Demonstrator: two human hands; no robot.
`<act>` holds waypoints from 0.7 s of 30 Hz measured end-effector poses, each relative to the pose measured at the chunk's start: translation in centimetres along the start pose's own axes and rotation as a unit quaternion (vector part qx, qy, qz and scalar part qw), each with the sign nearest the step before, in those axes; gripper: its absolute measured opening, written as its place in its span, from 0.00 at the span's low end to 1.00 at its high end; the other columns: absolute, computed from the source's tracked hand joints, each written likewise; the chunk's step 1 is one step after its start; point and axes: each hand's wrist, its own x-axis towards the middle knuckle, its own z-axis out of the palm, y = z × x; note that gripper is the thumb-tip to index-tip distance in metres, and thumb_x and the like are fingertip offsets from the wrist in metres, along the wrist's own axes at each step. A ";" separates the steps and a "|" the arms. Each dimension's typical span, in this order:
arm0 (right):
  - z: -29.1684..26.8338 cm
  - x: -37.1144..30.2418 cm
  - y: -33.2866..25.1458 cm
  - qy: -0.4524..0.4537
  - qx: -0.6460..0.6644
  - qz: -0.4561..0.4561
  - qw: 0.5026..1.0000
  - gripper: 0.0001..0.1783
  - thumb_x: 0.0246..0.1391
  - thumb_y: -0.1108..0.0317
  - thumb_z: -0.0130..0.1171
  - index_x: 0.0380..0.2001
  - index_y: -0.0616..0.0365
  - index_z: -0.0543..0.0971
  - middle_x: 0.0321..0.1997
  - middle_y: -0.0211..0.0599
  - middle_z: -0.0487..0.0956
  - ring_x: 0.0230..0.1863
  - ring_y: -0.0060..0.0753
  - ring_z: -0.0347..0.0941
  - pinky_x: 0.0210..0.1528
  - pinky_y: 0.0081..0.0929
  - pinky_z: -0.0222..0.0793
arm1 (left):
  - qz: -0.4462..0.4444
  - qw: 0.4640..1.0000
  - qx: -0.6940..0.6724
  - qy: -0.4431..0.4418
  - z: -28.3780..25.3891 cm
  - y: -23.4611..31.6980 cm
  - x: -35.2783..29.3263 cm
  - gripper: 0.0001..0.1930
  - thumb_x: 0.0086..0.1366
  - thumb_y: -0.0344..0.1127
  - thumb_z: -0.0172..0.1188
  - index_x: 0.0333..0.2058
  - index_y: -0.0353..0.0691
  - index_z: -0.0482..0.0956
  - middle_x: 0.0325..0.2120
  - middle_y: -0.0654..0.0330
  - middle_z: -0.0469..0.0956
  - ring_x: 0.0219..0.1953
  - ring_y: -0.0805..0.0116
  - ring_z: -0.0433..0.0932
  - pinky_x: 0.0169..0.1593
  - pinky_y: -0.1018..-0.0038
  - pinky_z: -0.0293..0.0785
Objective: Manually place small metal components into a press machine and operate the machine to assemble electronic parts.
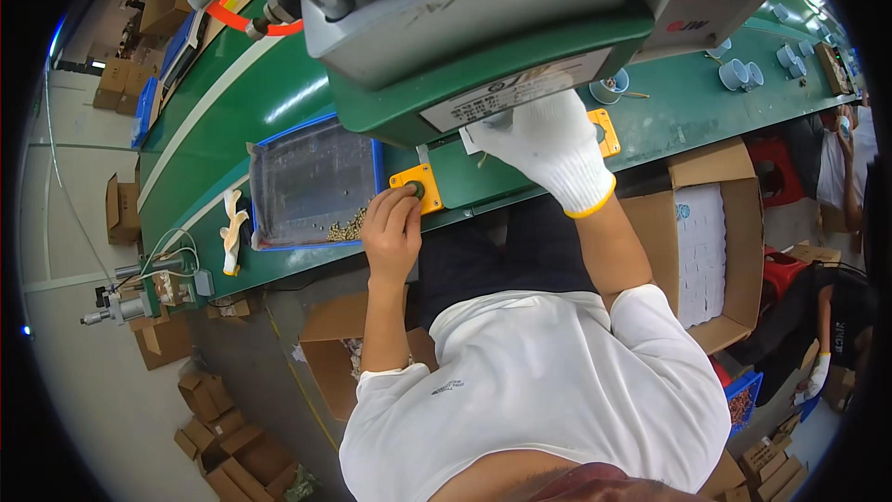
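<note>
My bare left hand [392, 231] rests at the edge of a yellow button box [427, 188] on the green bench. Its fingers reach over the dark round button [414, 190], with nothing held. My right hand [553, 149], in a white glove with a yellow cuff, reaches under the green and grey machine head [483, 65]. The machine hides its fingertips, so their grip does not show. A small white piece [470, 139] lies just left of the glove. Right of the glove, a second yellow button box [607, 133] is partly covered.
A blue-rimmed tray [316, 177] holds small brass-coloured parts [348, 226]. Left of it lies a loose white glove [232, 232]. Blue cups [734, 74] stand along the right bench. Open cartons [711, 251] flank my lap. Other people sit at far right.
</note>
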 end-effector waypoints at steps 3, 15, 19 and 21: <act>-0.3 0.0 0.5 0.018 -0.013 -0.048 0.999 0.21 0.48 0.57 0.78 0.40 0.59 0.86 0.38 0.46 0.85 0.39 0.57 0.84 0.43 0.47 0.82 | 0.013 0.999 0.029 0.008 0.3 -0.6 -0.5 0.07 0.64 0.23 0.72 0.40 0.36 0.86 0.45 0.55 0.89 0.50 0.47 0.85 0.54 0.55 0.81; -1.1 -7.0 13.5 0.255 0.012 -0.194 0.947 0.16 0.64 0.64 0.60 0.47 0.65 0.86 0.42 0.47 0.88 0.45 0.58 0.85 0.54 0.50 0.79 | -0.081 0.996 -0.038 -0.006 0.5 -0.5 2.2 0.03 0.70 0.23 0.66 0.41 0.33 0.82 0.43 0.47 0.84 0.50 0.45 0.83 0.57 0.57 0.77; 1.2 -7.8 14.3 0.247 -0.014 -0.153 0.957 0.15 0.65 0.66 0.61 0.50 0.62 0.87 0.48 0.48 0.88 0.52 0.58 0.83 0.60 0.50 0.77 | -0.129 0.984 -0.123 0.030 1.4 -0.1 3.3 0.03 0.71 0.22 0.67 0.41 0.32 0.83 0.42 0.49 0.85 0.46 0.51 0.84 0.53 0.61 0.79; 1.9 -8.1 14.9 0.263 0.024 -0.137 0.955 0.16 0.66 0.64 0.61 0.49 0.62 0.87 0.48 0.48 0.88 0.53 0.57 0.83 0.60 0.49 0.77 | -0.141 0.975 -0.157 0.074 2.4 0.3 3.5 0.04 0.69 0.22 0.70 0.41 0.32 0.84 0.41 0.51 0.86 0.44 0.52 0.85 0.50 0.61 0.80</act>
